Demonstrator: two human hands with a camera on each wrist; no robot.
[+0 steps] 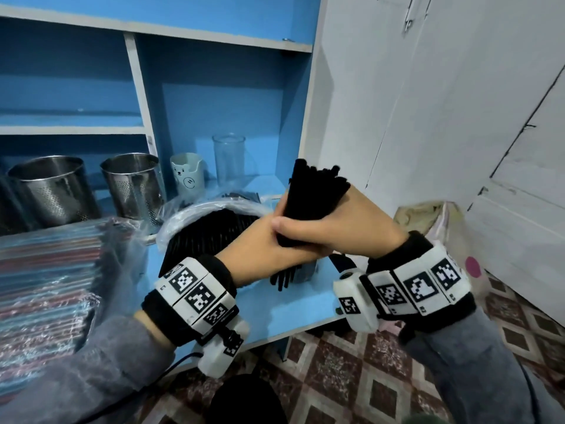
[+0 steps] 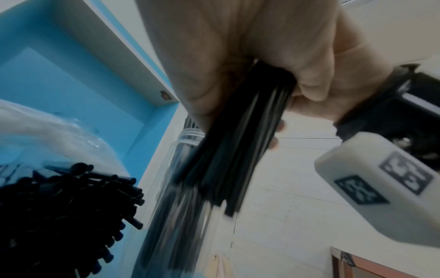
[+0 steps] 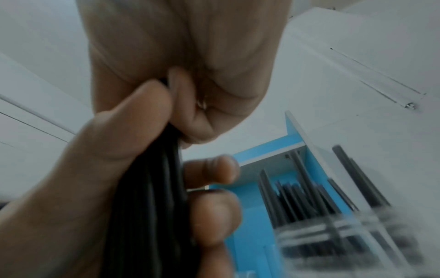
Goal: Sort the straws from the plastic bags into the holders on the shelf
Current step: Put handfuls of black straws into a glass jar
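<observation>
A: Item one, bundle of black straws [image 1: 312, 206]; location?

B: Held in the air above the right front corner of the blue shelf board [image 1: 305, 313]; both hands together on it, left hand [image 1: 260, 243] wrapped round the lower part, right hand [image 1: 333, 224] clamped just above with the thumb across the front; the two-handed hold looks meant to square the ends and keep the bundle from fanning.

A: Item two, source?

B: Clear plastic bag of black straws [image 1: 211, 221], lying open on the board just behind the left wrist; mouth turned toward the person, probably so handfuls draw out easily.

A: Item three, destination?

B: A clear holder [image 2: 181, 188] directly under the bundle, already carrying black straws; hidden by the hands from the head view, plain from the left wrist; the bundle hangs tips-down over it, so I judge a drop into it is intended.

A: Other holders?

B: Two perforated steel cylinders [image 1: 55, 191] [image 1: 134, 185], a pale bear-faced cup [image 1: 187, 175] and a glass jar [image 1: 229, 157], in a row along the back; contents not visible.

A: Remaining stock?

B: Bagged coloured straws [image 1: 49, 276] at the left edge, unsorted.
</observation>
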